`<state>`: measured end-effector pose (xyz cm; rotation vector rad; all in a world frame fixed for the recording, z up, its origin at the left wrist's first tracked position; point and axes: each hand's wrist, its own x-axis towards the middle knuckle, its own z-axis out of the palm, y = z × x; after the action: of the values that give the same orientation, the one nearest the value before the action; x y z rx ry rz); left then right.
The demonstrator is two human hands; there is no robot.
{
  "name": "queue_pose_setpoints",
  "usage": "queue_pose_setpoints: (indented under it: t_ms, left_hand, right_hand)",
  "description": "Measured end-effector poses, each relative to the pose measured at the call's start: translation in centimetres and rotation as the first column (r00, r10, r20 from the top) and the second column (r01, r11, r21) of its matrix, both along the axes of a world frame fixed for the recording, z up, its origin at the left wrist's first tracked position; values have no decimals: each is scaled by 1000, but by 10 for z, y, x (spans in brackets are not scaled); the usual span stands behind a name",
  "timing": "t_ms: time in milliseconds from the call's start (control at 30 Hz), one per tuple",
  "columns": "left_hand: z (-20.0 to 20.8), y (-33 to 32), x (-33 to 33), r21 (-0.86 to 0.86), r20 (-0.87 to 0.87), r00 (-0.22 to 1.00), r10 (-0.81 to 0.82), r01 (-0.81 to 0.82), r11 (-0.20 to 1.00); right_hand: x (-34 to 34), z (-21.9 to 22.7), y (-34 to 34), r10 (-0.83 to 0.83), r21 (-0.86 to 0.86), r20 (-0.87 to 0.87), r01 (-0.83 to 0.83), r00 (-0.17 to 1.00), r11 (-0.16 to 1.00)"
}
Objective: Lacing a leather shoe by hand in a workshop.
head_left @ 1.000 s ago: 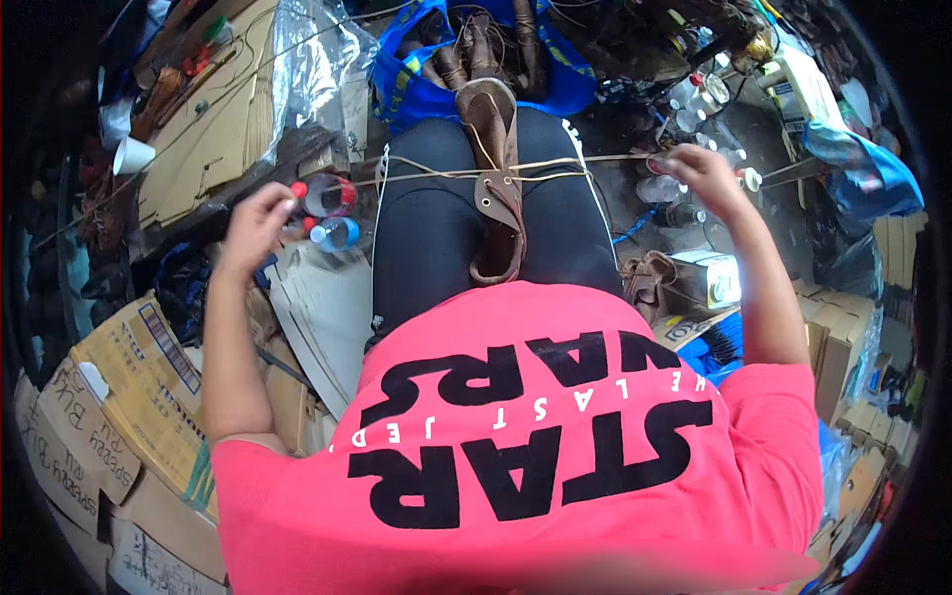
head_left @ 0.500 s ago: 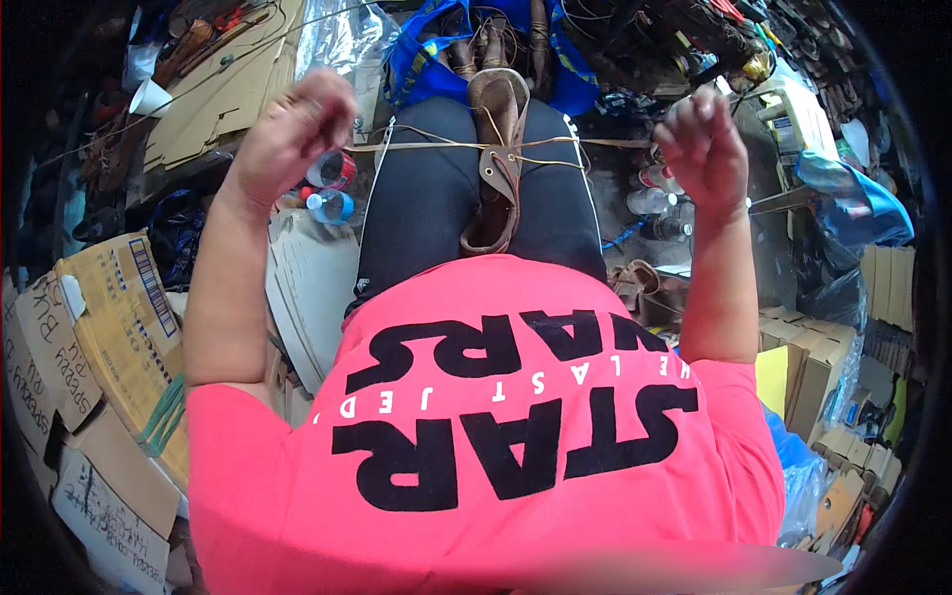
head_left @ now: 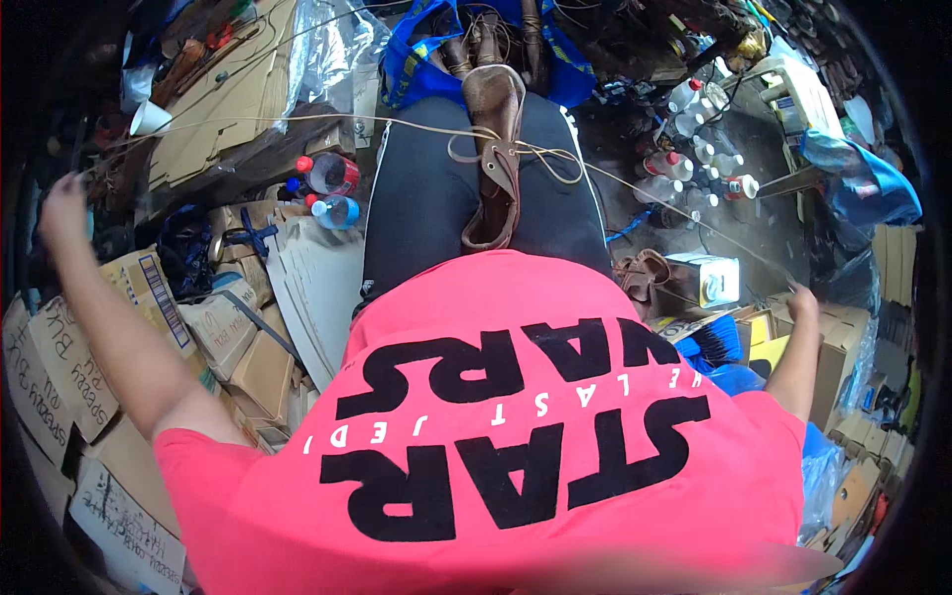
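Observation:
A brown leather shoe (head_left: 503, 169) lies upright between my thighs, its opening toward me. A thin tan lace (head_left: 297, 118) runs through eyelets in its leather, with small loops standing at both sides. My left hand (head_left: 65, 213), blurred, is far out at the left edge, closed around one end of the lace. Out to the right and lower, my right hand (head_left: 801, 302) pinches the other end. The lace stretches nearly straight from the shoe to each hand; the exact grip of the fingers is too small to make out.
Beyond my knees a blue bag (head_left: 412, 69) holds brown leather pieces. Bottles (head_left: 337, 211) stand at left, with several more at right. Cardboard boxes (head_left: 223, 327) crowd my left side. A white container (head_left: 716, 281) and another brown shoe (head_left: 643, 275) lie by my right thigh.
Both hands have swung outward and down, far apart, from above the thighs. The lace has drawn out into long stretched lengths, and the loops near the shoe have shrunk.

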<state>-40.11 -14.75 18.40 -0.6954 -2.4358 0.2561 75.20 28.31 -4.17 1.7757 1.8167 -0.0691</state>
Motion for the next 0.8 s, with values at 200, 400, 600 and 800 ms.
queue_pose_setpoints:
  t_ms: [200, 400, 600, 800]
  left_hand:
    - [-130, 149, 327, 476, 729, 236, -642, 500, 724]
    - [-184, 180, 388, 524, 850, -175, -497, 375, 764]
    - [-176, 153, 294, 651, 754, -32, -657, 177, 738]
    - [-178, 106, 236, 582, 812, -52, -581, -2, 813]
  right_hand:
    - [-361, -8, -80, 174, 91, -834, -180, 524, 979]
    - [-470, -6, -112, 64, 1, -981, -324, 184, 946]
    - [-457, 6, -96, 357, 240, -888, -370, 290, 898]
    - [-397, -15, -64, 212, 86, -849, -269, 484, 959]
